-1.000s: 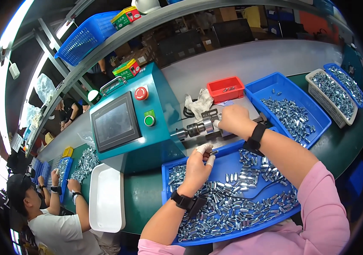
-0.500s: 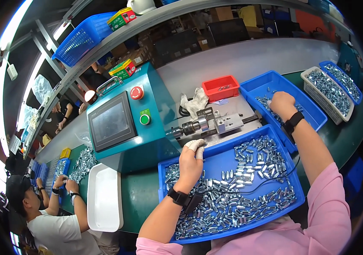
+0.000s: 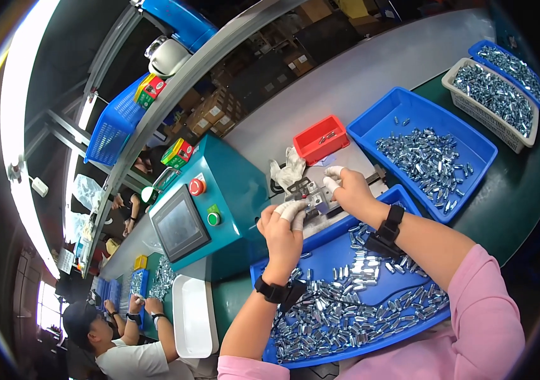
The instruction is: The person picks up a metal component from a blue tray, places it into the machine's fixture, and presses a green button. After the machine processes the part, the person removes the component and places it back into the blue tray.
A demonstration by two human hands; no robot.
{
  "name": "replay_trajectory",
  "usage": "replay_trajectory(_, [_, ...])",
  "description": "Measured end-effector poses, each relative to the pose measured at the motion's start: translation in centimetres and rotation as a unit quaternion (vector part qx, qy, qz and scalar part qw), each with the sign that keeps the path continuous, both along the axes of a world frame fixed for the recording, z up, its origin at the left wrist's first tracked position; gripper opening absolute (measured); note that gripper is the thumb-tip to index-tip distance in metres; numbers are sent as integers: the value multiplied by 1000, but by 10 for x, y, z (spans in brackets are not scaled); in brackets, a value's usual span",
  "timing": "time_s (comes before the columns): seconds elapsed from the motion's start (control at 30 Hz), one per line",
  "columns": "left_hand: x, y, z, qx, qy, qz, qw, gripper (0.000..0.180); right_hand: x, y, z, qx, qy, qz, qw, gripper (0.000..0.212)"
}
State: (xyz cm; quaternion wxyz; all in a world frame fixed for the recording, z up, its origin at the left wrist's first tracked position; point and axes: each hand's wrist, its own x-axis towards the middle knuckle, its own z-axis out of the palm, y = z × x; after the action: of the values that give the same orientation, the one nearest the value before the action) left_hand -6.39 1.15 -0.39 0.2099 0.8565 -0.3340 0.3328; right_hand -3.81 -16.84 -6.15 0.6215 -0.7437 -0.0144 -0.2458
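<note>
White covers wrap several fingertips of both hands. My left hand (image 3: 284,234) is closed in a pinch at the metal clamping fixture (image 3: 320,204) of a teal machine (image 3: 235,183); whatever lies between its fingertips is too small to make out. Just right of the fixture, my right hand (image 3: 353,192) has its thumb and forefinger apart, and no part shows between them. Below both hands lies a blue tray (image 3: 381,288) with many small shiny hexagonal metal fittings (image 3: 327,316). More such fittings fill part of a second blue bin (image 3: 362,126) to the right.
A red bin (image 3: 308,147) with a few fittings and a white glove (image 3: 289,168) sit behind the fixture. A grey basket (image 3: 495,117) of fittings stands far right. Left are a white tray (image 3: 193,316) and a co-worker (image 3: 127,348). A metal shelf rail (image 3: 210,57) crosses overhead.
My right hand has left the second blue bin and come over to the fixture. My left hand has moved from the tray's edge up to the fixture. The view has tilted.
</note>
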Motion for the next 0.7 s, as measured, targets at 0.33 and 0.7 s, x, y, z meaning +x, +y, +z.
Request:
replay_trajectory(0.33, [44, -22, 6, 101, 111, 51, 987, 14, -8, -2, 17, 20, 38, 10, 999, 29])
replay_trajectory(0.7, [22, -20, 14, 146, 65, 32, 987, 15, -9, -6, 13, -67, 53, 24, 996, 28])
